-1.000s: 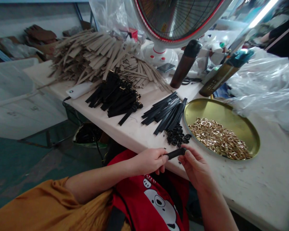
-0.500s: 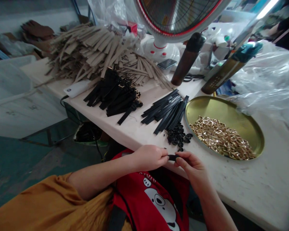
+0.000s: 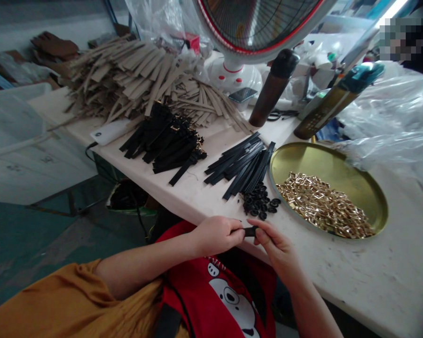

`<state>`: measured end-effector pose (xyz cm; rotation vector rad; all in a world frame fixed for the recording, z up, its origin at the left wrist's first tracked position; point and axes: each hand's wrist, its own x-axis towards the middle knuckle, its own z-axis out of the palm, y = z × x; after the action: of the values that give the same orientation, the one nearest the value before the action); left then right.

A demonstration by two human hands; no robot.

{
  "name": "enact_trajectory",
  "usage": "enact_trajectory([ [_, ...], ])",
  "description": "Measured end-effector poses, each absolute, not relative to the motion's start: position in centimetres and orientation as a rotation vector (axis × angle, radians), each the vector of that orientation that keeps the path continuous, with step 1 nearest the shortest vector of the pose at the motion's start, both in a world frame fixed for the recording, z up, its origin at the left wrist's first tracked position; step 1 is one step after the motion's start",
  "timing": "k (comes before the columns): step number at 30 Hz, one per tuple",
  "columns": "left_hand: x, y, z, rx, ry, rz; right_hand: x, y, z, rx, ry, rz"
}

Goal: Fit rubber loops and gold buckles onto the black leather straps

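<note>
Between my two hands, at the table's front edge, is a short black strap. My left hand is closed on its left end. The thumb and fingers of my right hand pinch the other end. Just beyond my hands lies a small heap of black loops. Behind the loops are flat black strips. Farther left sits a pile of black straps with gold buckles. To the right, a round gold tray holds many small gold buckles.
A fan stands at the back, with a phone by its base. Two bottles, one brown and one olive, stand behind the tray. Beige strips are heaped back left. Clear plastic covers the right rear.
The camera view has shifted slightly. Both hands stay on the black strap, and slightly more of its flat side shows between them.
</note>
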<state>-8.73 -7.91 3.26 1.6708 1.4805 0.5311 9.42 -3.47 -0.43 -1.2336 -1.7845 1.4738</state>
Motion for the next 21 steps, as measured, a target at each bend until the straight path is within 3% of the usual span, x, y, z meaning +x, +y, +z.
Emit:
enact_trajectory([
  [7, -8.5, -7.7, 3.2, 1.576, 1.545, 0.678, 7.3, -3.7, -0.3, -1.192, -0.833, 1.763],
  [10, -8.3, -7.8, 2.8, 1.553, 1.577, 0.733, 6.1, -4.2, -0.2, -1.122, -0.677, 1.815],
  [16, -8.5, -8.3, 2.5, 1.627, 1.579, 0.682, 6.7, -4.9, -0.6, -1.211, -0.789, 1.770],
  [21, -8.9, -8.5, 3.4, 1.842, 1.558, 0.488, 8.0, -5.3, -0.7, -1.332, -1.297, 1.507],
])
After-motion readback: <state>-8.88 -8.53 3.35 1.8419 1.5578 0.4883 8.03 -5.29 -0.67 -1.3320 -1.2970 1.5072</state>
